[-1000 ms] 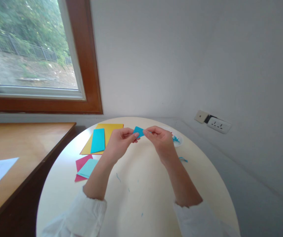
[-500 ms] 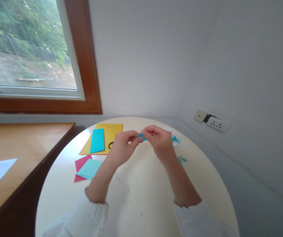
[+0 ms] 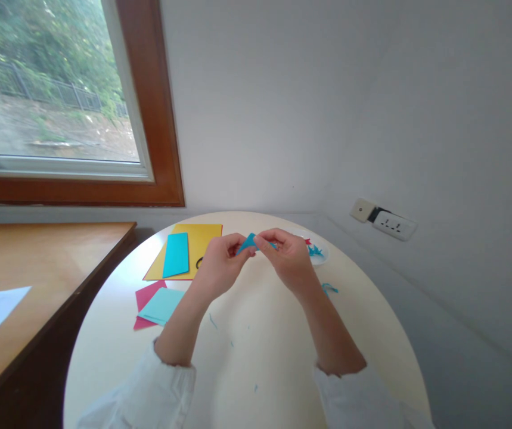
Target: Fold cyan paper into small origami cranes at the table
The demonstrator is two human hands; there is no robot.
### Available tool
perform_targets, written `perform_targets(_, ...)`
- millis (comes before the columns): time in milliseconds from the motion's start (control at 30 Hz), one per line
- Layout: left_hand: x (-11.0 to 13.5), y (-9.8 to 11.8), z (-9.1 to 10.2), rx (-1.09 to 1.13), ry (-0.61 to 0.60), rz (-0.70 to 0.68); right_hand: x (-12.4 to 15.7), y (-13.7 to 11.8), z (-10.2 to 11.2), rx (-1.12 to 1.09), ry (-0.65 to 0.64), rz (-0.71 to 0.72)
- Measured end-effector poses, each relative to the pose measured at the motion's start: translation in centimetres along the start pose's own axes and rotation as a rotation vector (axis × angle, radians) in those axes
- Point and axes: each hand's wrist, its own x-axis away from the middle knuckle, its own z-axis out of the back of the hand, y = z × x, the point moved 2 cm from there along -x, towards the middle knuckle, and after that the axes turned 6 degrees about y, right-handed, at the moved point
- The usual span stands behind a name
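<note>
Between my two hands, above the far half of the round table (image 3: 264, 357), is a small piece of blue paper (image 3: 247, 242), its upper edge peaked. My left hand (image 3: 220, 262) pinches its left side between thumb and fingers. From the right, my right hand (image 3: 286, 255) pinches the same paper, thumb on the near face. My fingers cover part of it, so its full shape is hidden. Just left of my left hand, a dark scissors handle loop (image 3: 199, 263) shows, partly covered by that hand.
Yellow paper (image 3: 204, 235) lies at the back left with a blue sheet (image 3: 176, 255) on it. Nearer are pink paper (image 3: 148, 293) and pale green paper (image 3: 161, 305). A white plate (image 3: 325, 260) holds blue and red paper bits; blue scraps (image 3: 329, 288) lie nearby. A wooden desk (image 3: 59, 256) stands left.
The blue paper has been turned up between my fingers, and more of it shows now. Both hands have shifted slightly left and stay pinched on it.
</note>
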Motion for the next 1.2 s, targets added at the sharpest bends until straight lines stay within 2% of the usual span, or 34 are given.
perform_targets(67, -0.01, 0.28, 0.21, 0.027, 0.002, 0.042, -0.05, 0.14, 0.12, 0.037, 0.001, 0.004)
perform_targets(233, -0.09, 0.44, 0.58, 0.064, -0.016, 0.075, -0.01, 0.41, 0.35, 0.038, 0.104, -0.004)
perform_targets(433, -0.17, 0.07, 0.85, 0.071, 0.014, 0.022, -0.07, 0.37, 0.08, -0.193, 0.045, -0.058)
perform_targets(633, -0.05, 0.22, 0.66, 0.186, -0.040, 0.084, -0.14, 0.20, 0.14, -0.292, 0.044, -0.070)
perform_targets(733, 0.00, 0.25, 0.68, 0.205, -0.034, 0.038, -0.25, 0.31, 0.27, -0.251, 0.081, -0.048)
perform_targets(967, -0.04, -0.22, 0.74, 0.186, 0.033, -0.181, -0.32, 0.37, 0.31, -0.261, 0.084, -0.100)
perform_targets(1200, -0.03, 0.07, 0.87, 0.189, 0.111, -0.140, -0.11, -0.04, 0.59, -0.312, 0.034, -0.124)
